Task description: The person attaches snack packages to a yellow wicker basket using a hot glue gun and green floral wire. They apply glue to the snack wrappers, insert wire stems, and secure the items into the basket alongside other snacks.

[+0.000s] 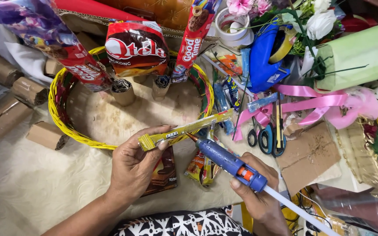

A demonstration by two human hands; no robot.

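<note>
Your hands meet just below a yellow woven basket: your left hand point(132, 168) pinches a long, thin yellow snack packet point(184, 130) by its lower end, holding it slanted over the basket rim point(73, 131), while your right hand point(259, 201) is wrapped around a blue glue gun point(228, 162), its nozzle aimed up at the packet and almost touching it. A white glue stick point(298, 209) trails from the back of the gun. It looks as though glue is about to go onto the packet; that would call for a steady nozzle and fingers kept away from the tip. Inside the basket stand cardboard tubes point(122, 91) topped with taller snack packs, one of them red and brown point(136, 48). Under your hands, more small packets point(200, 168) lie on the cream-covered tabletop point(27, 183). To the right sit scissors point(263, 139), pink ribbon point(307, 102), a blue tape dispenser point(263, 61) and artificial flowers point(320, 22). Whether glue already sits on the nozzle is too small to tell, and the clutter at the right edge is cut off.
</note>
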